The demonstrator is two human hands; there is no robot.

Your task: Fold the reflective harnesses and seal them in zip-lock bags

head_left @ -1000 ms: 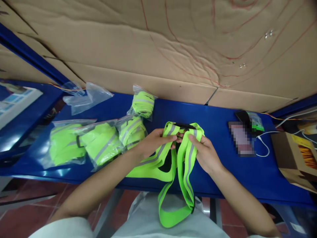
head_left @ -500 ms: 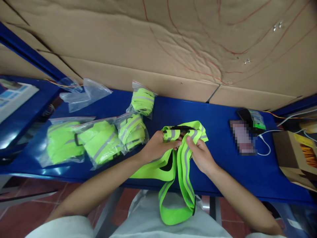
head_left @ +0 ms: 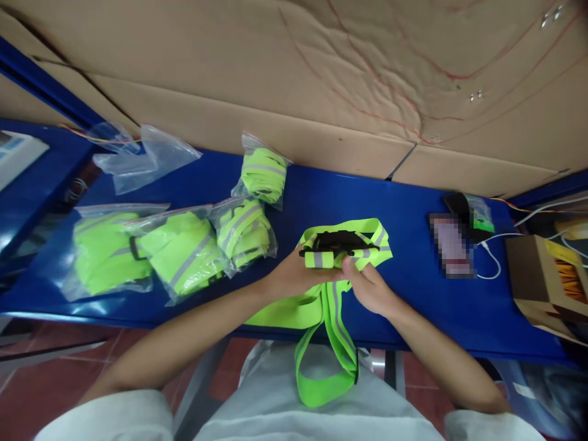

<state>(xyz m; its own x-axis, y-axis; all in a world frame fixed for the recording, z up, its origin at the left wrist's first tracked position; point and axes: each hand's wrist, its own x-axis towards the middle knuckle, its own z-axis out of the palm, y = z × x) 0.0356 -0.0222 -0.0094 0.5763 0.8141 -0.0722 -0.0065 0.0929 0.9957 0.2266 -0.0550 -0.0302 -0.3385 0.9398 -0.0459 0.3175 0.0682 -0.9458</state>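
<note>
Between my hands is a neon yellow-green reflective strap point(head_left: 337, 309) with a grey stripe and black buckle parts. Its upper part is gathered over the table, while a long loop hangs past the front edge towards my lap. My left hand point(head_left: 305, 272) is closed around the gathered strap from the left and below, its fingers partly hidden by the webbing. From the right, my right hand point(head_left: 367, 285) pinches the strap with the thumb at its near side. To the left lie several clear bags of similar straps, the closest being a bagged strap point(head_left: 244, 236).
A blue table point(head_left: 404, 318) runs beneath everything, with a cardboard wall point(head_left: 220, 116) behind. Empty plastic bags point(head_left: 147, 159) lie at the back left. On the right are a phone point(head_left: 452, 245), a white cable point(head_left: 498, 263) and an open cardboard box point(head_left: 528, 275).
My left hand has turned under the gathered strap, and the black buckle parts now show more on top. My right hand has lowered its hold slightly. The view has shifted a little.
</note>
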